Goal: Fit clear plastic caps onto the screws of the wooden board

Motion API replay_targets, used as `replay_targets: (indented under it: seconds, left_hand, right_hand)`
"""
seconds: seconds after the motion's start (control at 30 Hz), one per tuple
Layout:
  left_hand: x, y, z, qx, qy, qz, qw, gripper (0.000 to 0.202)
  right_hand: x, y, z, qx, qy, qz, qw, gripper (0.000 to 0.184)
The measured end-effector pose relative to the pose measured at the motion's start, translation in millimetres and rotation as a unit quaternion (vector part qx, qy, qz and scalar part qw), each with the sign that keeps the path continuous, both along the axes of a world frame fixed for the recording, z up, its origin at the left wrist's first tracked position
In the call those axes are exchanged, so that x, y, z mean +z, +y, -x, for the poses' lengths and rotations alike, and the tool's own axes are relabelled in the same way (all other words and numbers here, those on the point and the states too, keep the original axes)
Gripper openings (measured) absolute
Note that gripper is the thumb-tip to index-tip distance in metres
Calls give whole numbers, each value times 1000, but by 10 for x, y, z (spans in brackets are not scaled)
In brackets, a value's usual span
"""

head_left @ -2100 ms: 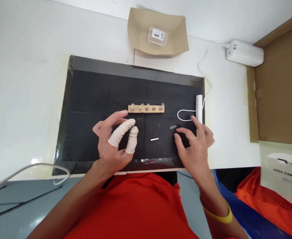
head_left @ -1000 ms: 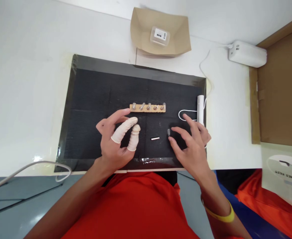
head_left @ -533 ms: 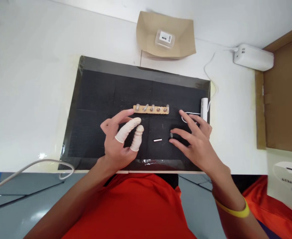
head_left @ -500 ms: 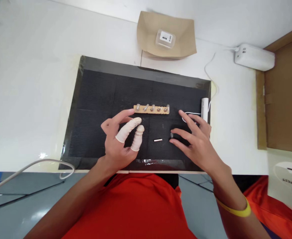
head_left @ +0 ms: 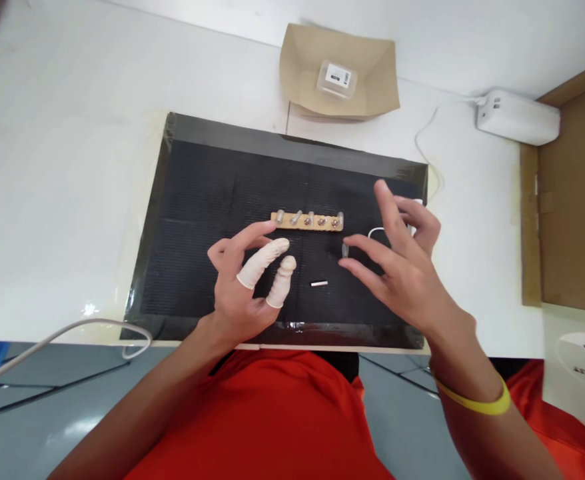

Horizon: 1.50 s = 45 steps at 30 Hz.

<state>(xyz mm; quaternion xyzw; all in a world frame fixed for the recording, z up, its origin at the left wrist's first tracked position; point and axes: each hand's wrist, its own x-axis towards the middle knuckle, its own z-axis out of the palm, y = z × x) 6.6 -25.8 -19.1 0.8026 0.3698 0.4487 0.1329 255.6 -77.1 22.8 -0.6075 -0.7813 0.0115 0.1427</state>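
the right hand (head_left: 407,277) pinches a clear tube (head_left: 345,251) between thumb and index finger over the black mat (head_left: 212,193). the left hand (head_left: 240,290), half open and empty, appears to touch the tan strip (head_left: 315,223).

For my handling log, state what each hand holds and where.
The right hand pinches a small clear piece, apparently by its two ends. The left hand grips nothing visible, one fingertip at the tan strip.
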Motion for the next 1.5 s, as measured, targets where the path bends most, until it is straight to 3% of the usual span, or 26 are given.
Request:
replay_targets:
  seconds: [0.13, 0.27, 0.73, 0.93, 1.5]
  left_hand:
    - [8, 2, -4, 4, -1, 5, 1000, 31]
    - [19, -6, -5, 6, -5, 11, 1000, 33]
    - [22, -11, 3, 9, 22, 22, 999, 28]
    - [27, -8, -5, 9, 23, 19, 1000, 27]
    - [19, -4, -5, 3, 16, 20, 1000, 28]
  right_hand:
    - [11, 373, 60, -4, 26, 19, 999, 18]
    - [-63, 531, 60, 28, 28, 3, 999, 20]
    - [-141, 526, 62, 38, 23, -20, 999, 20]
    - [-130, 515, 58, 41, 19, -5, 999, 30]
    - [-102, 449, 22, 37, 14, -17, 999, 31]
